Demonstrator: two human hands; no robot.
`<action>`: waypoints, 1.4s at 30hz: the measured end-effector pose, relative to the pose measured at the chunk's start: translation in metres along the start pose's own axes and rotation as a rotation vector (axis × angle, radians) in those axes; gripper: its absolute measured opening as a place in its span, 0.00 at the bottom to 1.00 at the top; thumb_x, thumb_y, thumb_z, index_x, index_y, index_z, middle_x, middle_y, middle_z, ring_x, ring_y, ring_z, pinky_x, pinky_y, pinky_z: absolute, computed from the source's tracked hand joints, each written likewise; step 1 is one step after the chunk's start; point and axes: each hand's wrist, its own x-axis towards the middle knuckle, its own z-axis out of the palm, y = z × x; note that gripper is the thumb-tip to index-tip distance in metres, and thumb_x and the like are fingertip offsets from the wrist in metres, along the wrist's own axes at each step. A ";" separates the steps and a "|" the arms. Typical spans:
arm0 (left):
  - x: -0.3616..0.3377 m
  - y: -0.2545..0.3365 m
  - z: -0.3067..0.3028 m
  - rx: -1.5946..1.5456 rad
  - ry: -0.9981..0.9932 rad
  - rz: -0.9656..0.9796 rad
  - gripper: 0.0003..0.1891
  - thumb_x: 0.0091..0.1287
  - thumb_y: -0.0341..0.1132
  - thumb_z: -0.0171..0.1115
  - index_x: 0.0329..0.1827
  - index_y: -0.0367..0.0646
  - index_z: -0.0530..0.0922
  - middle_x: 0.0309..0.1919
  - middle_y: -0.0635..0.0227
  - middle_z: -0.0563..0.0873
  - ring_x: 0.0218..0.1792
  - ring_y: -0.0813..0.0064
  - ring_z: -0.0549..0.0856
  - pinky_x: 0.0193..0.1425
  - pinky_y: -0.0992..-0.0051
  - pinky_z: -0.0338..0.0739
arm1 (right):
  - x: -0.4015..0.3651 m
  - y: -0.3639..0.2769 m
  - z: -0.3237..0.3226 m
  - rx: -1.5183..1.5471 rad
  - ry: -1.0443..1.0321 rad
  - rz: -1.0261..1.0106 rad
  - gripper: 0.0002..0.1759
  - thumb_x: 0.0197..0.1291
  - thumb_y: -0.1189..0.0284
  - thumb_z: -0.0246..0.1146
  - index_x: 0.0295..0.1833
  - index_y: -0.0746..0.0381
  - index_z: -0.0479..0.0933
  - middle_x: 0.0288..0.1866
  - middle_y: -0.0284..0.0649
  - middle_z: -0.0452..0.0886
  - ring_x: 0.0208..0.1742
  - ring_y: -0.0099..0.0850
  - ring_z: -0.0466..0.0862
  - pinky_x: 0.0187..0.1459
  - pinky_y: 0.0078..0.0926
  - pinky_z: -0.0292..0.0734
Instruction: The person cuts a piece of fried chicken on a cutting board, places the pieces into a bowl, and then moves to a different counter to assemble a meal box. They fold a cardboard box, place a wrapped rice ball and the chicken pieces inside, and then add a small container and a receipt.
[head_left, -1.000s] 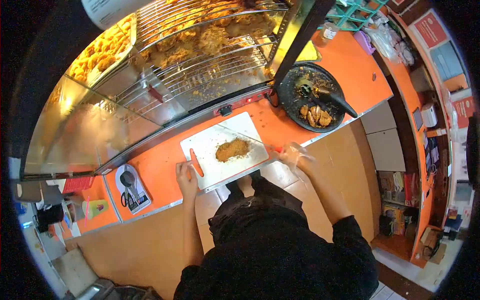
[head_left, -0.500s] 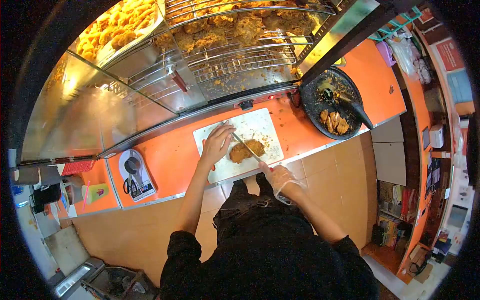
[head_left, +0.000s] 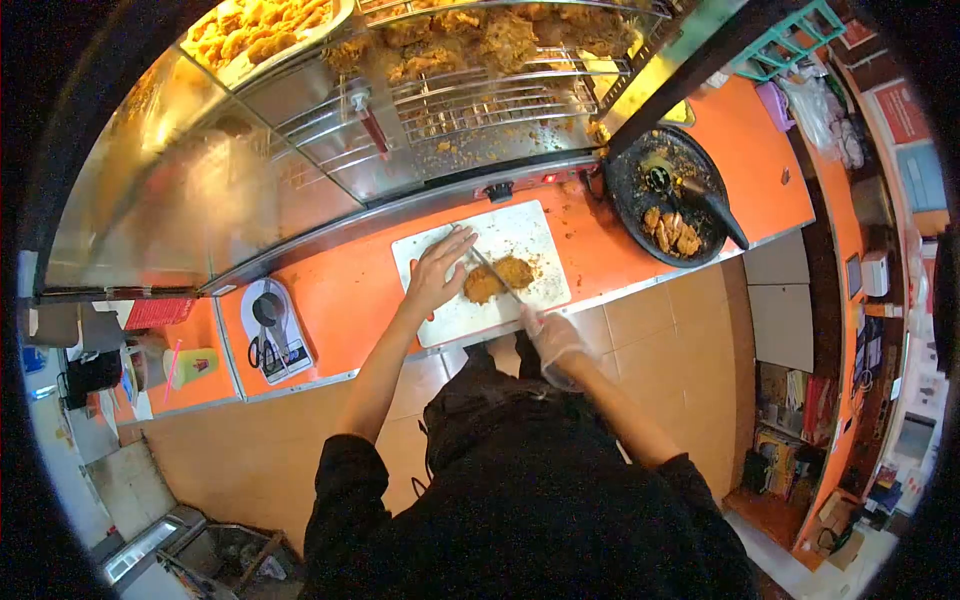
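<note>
A white cutting board (head_left: 540, 235) lies on the orange counter with a browned, breaded fried cutlet (head_left: 484, 287) on it. My right hand (head_left: 556, 342), in a clear plastic glove, grips a knife (head_left: 508, 291) at the board's near edge. The blade runs diagonally across the cutlet, its tip pointing away from me. Bare, with fingers stretched out, my left hand (head_left: 438, 272) is at the far end of the blade, left of the cutlet. Whether its fingertips press on the blade is hard to make out. Crumbs are scattered over the board.
Behind the board stands a glass-fronted display cabinet (head_left: 330, 215) with fried food on wire racks. To the right is a black round pan (head_left: 625, 215) holding several fried pieces and a dark-handled tool. A scale (head_left: 290, 355) with scissors (head_left: 266, 355) sits at left, near a cup (head_left: 192, 367).
My right hand has shifted slightly down and is blurred, with the knife still across the cutlet. My left hand stays by the blade's far end. The whole view has shifted slightly.
</note>
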 end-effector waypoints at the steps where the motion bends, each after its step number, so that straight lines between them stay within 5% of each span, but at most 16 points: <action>1: 0.002 0.001 0.001 -0.032 0.002 -0.025 0.27 0.64 0.26 0.54 0.69 0.46 0.76 0.70 0.59 0.76 0.71 0.55 0.73 0.74 0.58 0.67 | -0.004 -0.012 -0.023 -0.137 -0.166 -0.072 0.33 0.74 0.46 0.40 0.58 0.64 0.74 0.46 0.63 0.84 0.48 0.59 0.83 0.52 0.53 0.77; 2: 0.003 0.000 -0.001 -0.025 0.002 -0.011 0.27 0.64 0.26 0.54 0.69 0.46 0.76 0.70 0.59 0.76 0.71 0.55 0.73 0.74 0.58 0.67 | 0.003 -0.012 -0.030 -0.312 -0.272 -0.172 0.25 0.76 0.58 0.40 0.69 0.62 0.62 0.47 0.63 0.83 0.50 0.58 0.84 0.52 0.52 0.78; 3: 0.004 -0.004 -0.001 -0.033 -0.015 -0.013 0.26 0.65 0.27 0.54 0.69 0.45 0.76 0.70 0.59 0.76 0.71 0.55 0.73 0.74 0.58 0.67 | 0.010 -0.013 -0.037 -0.474 -0.363 -0.290 0.28 0.78 0.69 0.41 0.80 0.60 0.50 0.49 0.63 0.83 0.52 0.56 0.84 0.51 0.50 0.80; 4: 0.003 -0.005 0.000 -0.047 -0.032 -0.020 0.26 0.65 0.27 0.54 0.68 0.44 0.77 0.69 0.58 0.76 0.71 0.55 0.73 0.74 0.59 0.67 | 0.013 -0.003 -0.029 -0.473 -0.356 -0.286 0.28 0.78 0.69 0.41 0.80 0.60 0.50 0.49 0.63 0.83 0.52 0.56 0.84 0.51 0.50 0.80; 7: -0.003 -0.001 0.004 -0.049 0.007 -0.015 0.24 0.65 0.27 0.55 0.67 0.42 0.77 0.67 0.56 0.78 0.70 0.55 0.74 0.74 0.58 0.66 | 0.022 0.028 0.027 -0.422 -0.139 -0.435 0.35 0.78 0.49 0.37 0.72 0.67 0.65 0.37 0.58 0.84 0.48 0.51 0.87 0.46 0.44 0.82; 8: 0.001 0.003 0.005 -0.026 0.050 -0.019 0.24 0.65 0.27 0.55 0.66 0.41 0.77 0.67 0.56 0.78 0.70 0.55 0.74 0.74 0.58 0.67 | 0.038 0.036 0.060 -0.392 -0.139 -0.269 0.38 0.77 0.46 0.37 0.70 0.70 0.68 0.39 0.60 0.84 0.49 0.53 0.86 0.49 0.46 0.81; 14: 0.001 0.006 -0.013 -0.035 0.047 -0.008 0.24 0.64 0.26 0.54 0.65 0.40 0.78 0.65 0.54 0.80 0.69 0.55 0.76 0.73 0.59 0.68 | -0.011 -0.024 -0.033 0.011 -0.072 -0.015 0.57 0.65 0.27 0.36 0.49 0.76 0.81 0.48 0.68 0.82 0.58 0.61 0.80 0.63 0.51 0.71; 17: -0.010 0.009 -0.009 -0.057 0.062 -0.034 0.24 0.64 0.26 0.54 0.65 0.40 0.78 0.65 0.54 0.80 0.69 0.55 0.76 0.73 0.60 0.68 | -0.035 -0.037 -0.053 0.055 -0.191 0.174 0.55 0.66 0.28 0.37 0.45 0.75 0.83 0.48 0.70 0.81 0.57 0.60 0.80 0.58 0.51 0.73; 21: -0.024 0.002 0.000 -0.034 0.110 -0.060 0.25 0.63 0.24 0.53 0.66 0.40 0.78 0.66 0.55 0.79 0.69 0.55 0.76 0.74 0.60 0.67 | -0.011 -0.016 0.008 0.128 -0.057 0.012 0.54 0.66 0.30 0.38 0.42 0.77 0.82 0.42 0.69 0.82 0.52 0.62 0.82 0.56 0.51 0.74; 28: -0.023 0.017 -0.032 -0.024 0.151 -0.063 0.24 0.66 0.24 0.53 0.67 0.40 0.78 0.66 0.54 0.79 0.67 0.53 0.77 0.73 0.60 0.68 | -0.036 -0.056 -0.055 0.089 -0.208 0.032 0.52 0.68 0.31 0.37 0.38 0.73 0.83 0.36 0.64 0.83 0.43 0.58 0.84 0.50 0.52 0.75; 30: -0.038 0.025 -0.033 -0.005 0.200 -0.049 0.25 0.65 0.24 0.53 0.67 0.40 0.78 0.66 0.55 0.79 0.68 0.54 0.77 0.73 0.59 0.68 | -0.023 -0.033 -0.018 0.020 -0.160 0.052 0.49 0.69 0.32 0.40 0.39 0.71 0.83 0.37 0.62 0.83 0.41 0.56 0.84 0.51 0.51 0.76; 31: -0.053 0.007 -0.013 0.004 0.138 -0.109 0.25 0.64 0.24 0.53 0.67 0.39 0.77 0.66 0.55 0.79 0.68 0.54 0.76 0.74 0.59 0.67 | -0.008 -0.016 0.006 -0.126 -0.167 -0.176 0.46 0.69 0.34 0.42 0.44 0.70 0.82 0.39 0.61 0.84 0.43 0.56 0.84 0.53 0.50 0.76; 34: -0.055 0.001 -0.020 0.029 0.204 -0.162 0.25 0.63 0.24 0.54 0.66 0.38 0.77 0.66 0.54 0.79 0.70 0.54 0.75 0.74 0.58 0.67 | -0.010 -0.033 0.015 -0.239 -0.079 -0.375 0.40 0.69 0.38 0.49 0.61 0.67 0.76 0.47 0.60 0.84 0.50 0.56 0.83 0.57 0.48 0.76; 38: -0.049 -0.014 -0.030 0.029 0.091 -0.084 0.25 0.66 0.25 0.53 0.69 0.36 0.74 0.70 0.53 0.75 0.73 0.55 0.72 0.75 0.60 0.66 | 0.004 -0.043 0.000 -0.359 -0.368 -0.251 0.43 0.61 0.55 0.66 0.76 0.65 0.61 0.56 0.57 0.81 0.55 0.50 0.83 0.59 0.43 0.77; 40: -0.030 0.006 -0.026 -0.038 0.105 -0.048 0.25 0.68 0.25 0.52 0.70 0.38 0.74 0.71 0.55 0.74 0.73 0.56 0.71 0.75 0.60 0.65 | -0.025 -0.044 -0.045 0.012 -0.318 0.185 0.43 0.65 0.36 0.52 0.58 0.68 0.79 0.49 0.62 0.83 0.52 0.53 0.83 0.57 0.47 0.76; 42: -0.006 0.030 -0.019 -0.210 0.072 0.025 0.24 0.68 0.25 0.52 0.68 0.40 0.76 0.70 0.57 0.76 0.73 0.56 0.72 0.75 0.61 0.65 | -0.046 -0.041 -0.067 0.000 -0.218 0.233 0.47 0.64 0.32 0.45 0.50 0.69 0.82 0.46 0.64 0.83 0.51 0.55 0.83 0.57 0.49 0.76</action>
